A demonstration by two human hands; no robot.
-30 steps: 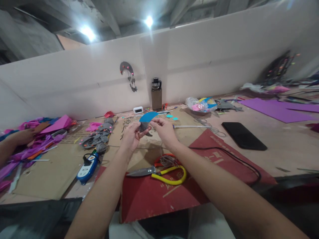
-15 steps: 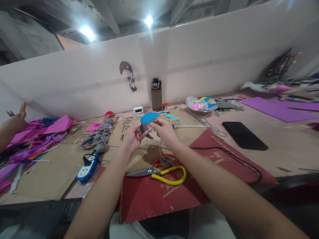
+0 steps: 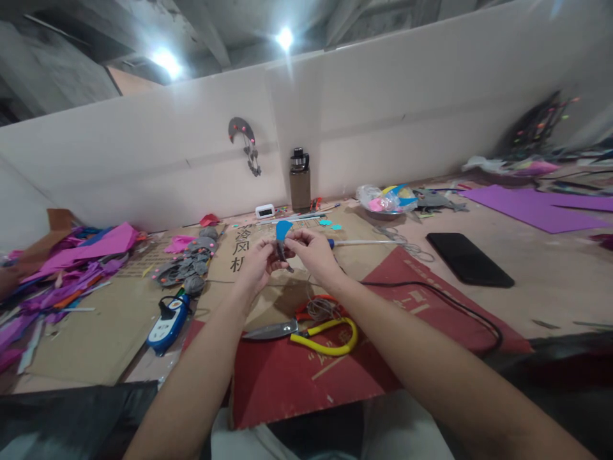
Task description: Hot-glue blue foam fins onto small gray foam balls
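Note:
Both hands are raised together over the cardboard. Closed fingers of my left hand grip a grey felt piece with a blue piece standing up from it. My right hand pinches at the same blue and grey piece from the right; its fingertips partly cover it. Thin grey cord runs down below my right hand to a tangle of cord. That tangle rests on a pair of scissors with yellow and red handles, lying on a red cardboard sheet.
A black phone and purple sheets lie right. A bottle stands behind, beneath a hanging grey crescent. Left are a blue power strip, grey felt pieces, pink and purple scraps and another person's blurred hand.
The blue and grey piece has turned in my hands, so its blue part looks narrower. At the far left, the other person's hand has moved down, and a brown piece now shows there.

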